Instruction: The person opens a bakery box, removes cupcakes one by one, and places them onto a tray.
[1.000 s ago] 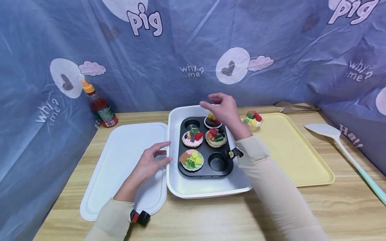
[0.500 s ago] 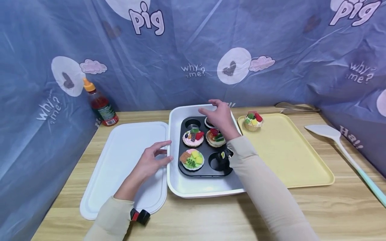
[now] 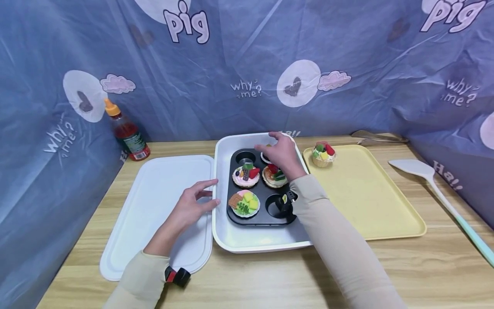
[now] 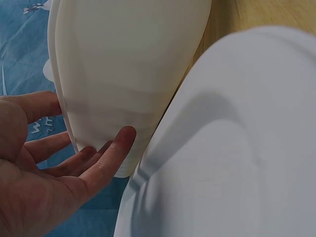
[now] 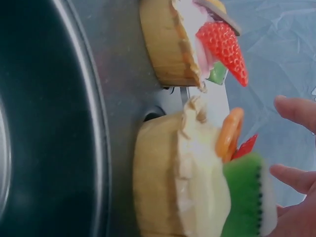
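My left hand [image 3: 191, 208] is at the left side of a deep white tray [image 3: 214, 231]. Its fingers are spread and touch the rim and outer wall, as the left wrist view shows. A black muffin tin [image 3: 266, 222] sits inside with several fruit tarts in its cups. Over the tin's back right cup, my right hand [image 3: 283, 154] reaches with thumb and fingers apart. Beneath it lies a white-rimmed tart [image 3: 264, 158], mostly hidden. In front sit a kiwi tart [image 3: 273, 181] and a pink cream tart [image 3: 245, 178], with a pineapple tart [image 3: 245, 206] at front left.
On the left lies a flat white tray [image 3: 154, 189]. A yellow tray [image 3: 386, 206] on the right bears another fruit tart [image 3: 323, 154] at its corner. A sauce bottle [image 3: 131, 137] stands back left. A white and green spatula [image 3: 444, 193] and metal tongs [image 3: 376, 137] lie at right.
My right hand has come down and slightly left, closer over the tart in the back right cup. The left hand stays at the tray's rim.
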A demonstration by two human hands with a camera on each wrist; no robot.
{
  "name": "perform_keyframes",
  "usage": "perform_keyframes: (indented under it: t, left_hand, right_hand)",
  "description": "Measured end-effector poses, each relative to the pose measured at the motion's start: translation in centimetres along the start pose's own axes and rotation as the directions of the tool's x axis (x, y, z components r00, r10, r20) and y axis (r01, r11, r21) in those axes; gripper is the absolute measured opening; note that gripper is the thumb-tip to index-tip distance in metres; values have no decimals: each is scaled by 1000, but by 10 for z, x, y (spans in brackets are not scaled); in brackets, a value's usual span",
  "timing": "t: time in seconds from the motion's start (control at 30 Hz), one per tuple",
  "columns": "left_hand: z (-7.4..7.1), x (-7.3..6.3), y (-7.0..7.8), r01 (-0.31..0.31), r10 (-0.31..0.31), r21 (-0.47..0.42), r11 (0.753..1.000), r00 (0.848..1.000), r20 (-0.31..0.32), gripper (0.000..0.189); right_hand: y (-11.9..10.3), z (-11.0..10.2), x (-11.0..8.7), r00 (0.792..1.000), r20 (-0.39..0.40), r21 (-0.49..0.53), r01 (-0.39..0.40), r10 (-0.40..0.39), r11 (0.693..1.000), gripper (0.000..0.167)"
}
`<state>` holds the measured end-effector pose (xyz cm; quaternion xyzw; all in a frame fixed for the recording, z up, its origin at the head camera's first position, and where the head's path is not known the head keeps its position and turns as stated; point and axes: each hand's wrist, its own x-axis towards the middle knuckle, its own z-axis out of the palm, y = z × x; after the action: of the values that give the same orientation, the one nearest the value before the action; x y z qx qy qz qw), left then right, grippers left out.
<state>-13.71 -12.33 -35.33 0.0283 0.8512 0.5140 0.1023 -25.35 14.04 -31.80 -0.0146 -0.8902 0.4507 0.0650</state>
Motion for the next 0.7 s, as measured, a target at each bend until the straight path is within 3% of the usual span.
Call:
perform_keyframes:
  t: [0.3,0.7]
  left_hand:
    - [0,0,1,9,-9,-1,1000,1000,0,59]
    - [1,0,1,10,-10,-2,1000,1000,0,59]
  right_hand:
    - [9,-2,1,996,55,-33,-64,66,997,78]
    - [15,0,4,995,66,-34,-73,75,997,77]
